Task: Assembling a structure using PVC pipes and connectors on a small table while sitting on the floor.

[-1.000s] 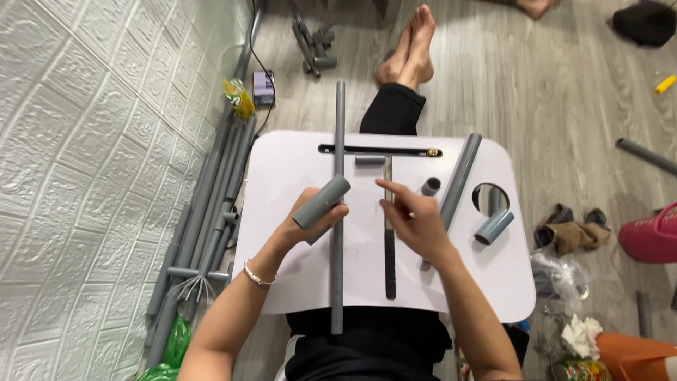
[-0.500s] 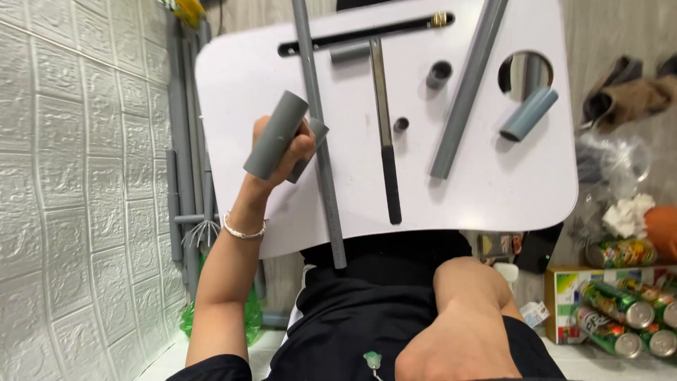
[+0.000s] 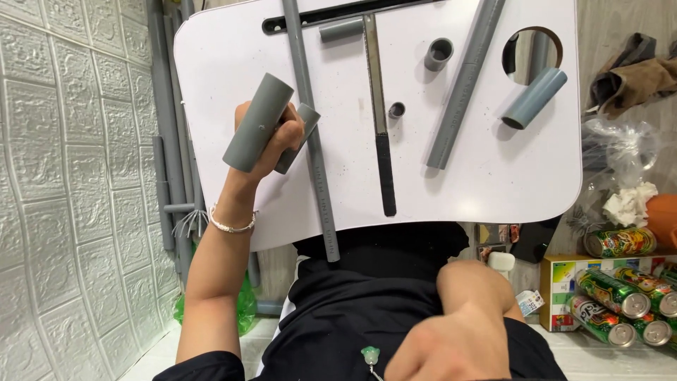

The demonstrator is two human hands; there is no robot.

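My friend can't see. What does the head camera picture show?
A person's left hand grips two short grey pipe pieces above a white lap table. Long grey pipes, a hacksaw blade and small fittings lie on it; the right hand rests near the lap.

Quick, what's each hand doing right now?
Left hand: closed on two grey pipe pieces.
Right hand: down by the body, blurred, looks curled; cannot tell if it holds anything.
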